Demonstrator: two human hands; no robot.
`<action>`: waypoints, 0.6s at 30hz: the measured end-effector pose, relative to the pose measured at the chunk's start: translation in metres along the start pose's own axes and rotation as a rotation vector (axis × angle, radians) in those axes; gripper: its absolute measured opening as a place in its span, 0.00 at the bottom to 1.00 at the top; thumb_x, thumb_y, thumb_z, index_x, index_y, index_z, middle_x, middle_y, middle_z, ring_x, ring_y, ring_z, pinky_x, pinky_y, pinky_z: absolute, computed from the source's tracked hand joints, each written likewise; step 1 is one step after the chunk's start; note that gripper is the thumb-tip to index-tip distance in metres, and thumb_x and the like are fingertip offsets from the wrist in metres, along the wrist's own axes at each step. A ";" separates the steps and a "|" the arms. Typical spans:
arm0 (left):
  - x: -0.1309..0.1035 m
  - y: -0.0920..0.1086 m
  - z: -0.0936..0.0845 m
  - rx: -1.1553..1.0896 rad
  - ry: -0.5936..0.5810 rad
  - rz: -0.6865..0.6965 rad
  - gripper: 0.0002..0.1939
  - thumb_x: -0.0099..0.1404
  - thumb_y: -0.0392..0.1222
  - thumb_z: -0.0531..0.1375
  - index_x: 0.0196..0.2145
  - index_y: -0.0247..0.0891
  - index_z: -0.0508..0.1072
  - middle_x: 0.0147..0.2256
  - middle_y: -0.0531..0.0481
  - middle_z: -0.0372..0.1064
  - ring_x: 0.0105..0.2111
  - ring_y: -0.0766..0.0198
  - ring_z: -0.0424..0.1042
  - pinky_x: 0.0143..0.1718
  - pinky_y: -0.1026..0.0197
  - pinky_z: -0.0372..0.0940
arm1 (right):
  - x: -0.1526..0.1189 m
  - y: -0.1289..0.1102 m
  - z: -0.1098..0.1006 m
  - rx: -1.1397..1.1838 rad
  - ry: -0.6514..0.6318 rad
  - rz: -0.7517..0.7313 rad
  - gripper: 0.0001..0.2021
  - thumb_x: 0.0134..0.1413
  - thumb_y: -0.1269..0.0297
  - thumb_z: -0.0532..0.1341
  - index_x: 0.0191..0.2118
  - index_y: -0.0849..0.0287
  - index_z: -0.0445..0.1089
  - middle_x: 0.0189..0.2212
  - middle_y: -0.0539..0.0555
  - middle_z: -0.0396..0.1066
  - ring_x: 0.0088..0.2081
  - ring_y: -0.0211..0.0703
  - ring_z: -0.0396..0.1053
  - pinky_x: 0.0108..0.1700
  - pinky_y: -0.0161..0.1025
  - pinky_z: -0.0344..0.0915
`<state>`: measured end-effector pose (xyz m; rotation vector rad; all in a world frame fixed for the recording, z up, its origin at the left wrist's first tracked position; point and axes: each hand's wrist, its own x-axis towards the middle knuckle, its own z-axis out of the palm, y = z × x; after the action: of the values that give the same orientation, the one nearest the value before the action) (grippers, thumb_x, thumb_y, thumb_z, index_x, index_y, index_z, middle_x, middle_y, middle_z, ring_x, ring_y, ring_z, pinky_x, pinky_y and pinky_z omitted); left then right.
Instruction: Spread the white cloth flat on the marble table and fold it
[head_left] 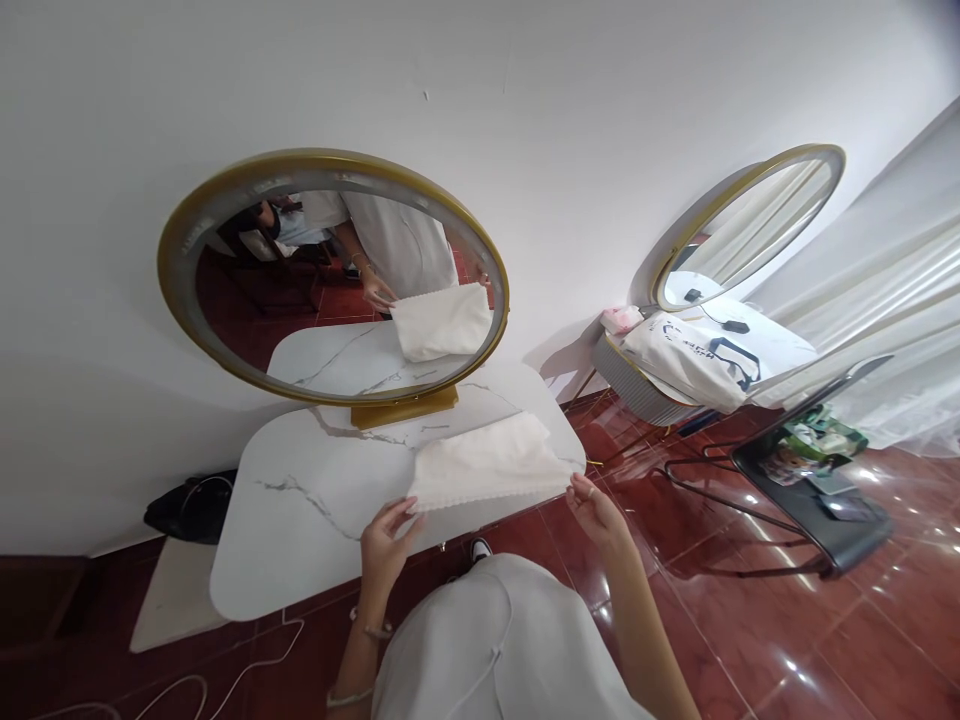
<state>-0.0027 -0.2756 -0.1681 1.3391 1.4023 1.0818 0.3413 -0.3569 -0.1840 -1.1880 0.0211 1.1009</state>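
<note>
A white cloth point(484, 462) with a scalloped front edge lies folded over the right part of a white marble-patterned table point(285, 550). My left hand point(386, 545) pinches its near left corner between thumb and fingers. At the near right corner, my right hand point(598, 512) grips the edge with its fingertips. The near edge is drawn fairly straight between both hands. Behind the cloth, a gold-framed oval mirror point(352, 290) stands on a gold base point(405, 408) and reflects the cloth and a hand.
To the right is a second table with another gold-framed mirror point(757, 225) and a printed white bag point(686, 355). A black chair point(847, 530) holds a green package point(817, 440). A black bag point(195, 508) sits at the left; a white cable point(262, 660) runs along the red tiled floor.
</note>
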 end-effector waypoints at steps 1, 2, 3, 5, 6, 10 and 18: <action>0.004 0.013 -0.004 0.021 -0.022 0.051 0.21 0.47 0.55 0.68 0.35 0.38 0.81 0.39 0.46 0.76 0.32 0.60 0.77 0.42 0.55 0.75 | -0.001 -0.010 0.006 0.000 -0.007 -0.019 0.11 0.35 0.76 0.71 0.29 0.58 0.73 0.26 0.47 0.74 0.27 0.33 0.73 0.33 0.27 0.75; 0.008 0.025 -0.008 0.058 -0.036 0.106 0.21 0.49 0.55 0.67 0.36 0.38 0.80 0.40 0.46 0.75 0.32 0.61 0.76 0.42 0.55 0.75 | -0.003 -0.021 0.012 0.001 -0.014 -0.038 0.12 0.35 0.75 0.71 0.31 0.58 0.74 0.28 0.48 0.75 0.29 0.34 0.73 0.37 0.28 0.75; 0.012 0.038 -0.012 0.110 -0.043 0.164 0.20 0.52 0.56 0.66 0.36 0.39 0.80 0.39 0.47 0.75 0.32 0.62 0.76 0.42 0.55 0.75 | -0.006 -0.031 0.018 -0.007 -0.028 -0.065 0.14 0.34 0.74 0.71 0.32 0.58 0.75 0.30 0.49 0.75 0.32 0.35 0.74 0.41 0.30 0.75; 0.018 0.062 -0.021 0.242 -0.040 0.286 0.17 0.58 0.57 0.62 0.35 0.41 0.80 0.37 0.49 0.75 0.32 0.62 0.75 0.43 0.56 0.73 | -0.012 -0.050 0.030 -0.075 -0.082 -0.154 0.17 0.31 0.73 0.72 0.36 0.58 0.77 0.34 0.51 0.77 0.37 0.39 0.74 0.46 0.34 0.74; 0.021 0.072 -0.025 0.307 -0.023 0.347 0.16 0.61 0.56 0.60 0.34 0.42 0.80 0.37 0.49 0.75 0.33 0.62 0.75 0.43 0.56 0.73 | -0.016 -0.058 0.037 -0.138 -0.114 -0.221 0.19 0.31 0.71 0.73 0.37 0.58 0.78 0.36 0.52 0.77 0.39 0.41 0.74 0.47 0.36 0.73; 0.027 0.103 -0.034 0.431 0.053 0.551 0.15 0.66 0.52 0.56 0.33 0.41 0.77 0.40 0.47 0.74 0.40 0.61 0.74 0.47 0.57 0.69 | -0.034 -0.080 0.060 -0.417 -0.172 -0.519 0.19 0.34 0.62 0.73 0.38 0.58 0.79 0.37 0.55 0.78 0.39 0.44 0.73 0.44 0.41 0.72; 0.034 0.132 -0.054 0.527 0.042 0.706 0.11 0.68 0.49 0.55 0.36 0.41 0.72 0.33 0.51 0.75 0.32 0.65 0.73 0.39 0.64 0.67 | -0.059 -0.108 0.089 -0.673 -0.251 -0.791 0.12 0.46 0.55 0.69 0.33 0.58 0.77 0.34 0.55 0.75 0.36 0.42 0.71 0.39 0.38 0.68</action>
<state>-0.0262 -0.2373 -0.0285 2.3194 1.3196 1.2199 0.3400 -0.3254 -0.0360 -1.4379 -0.9987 0.5314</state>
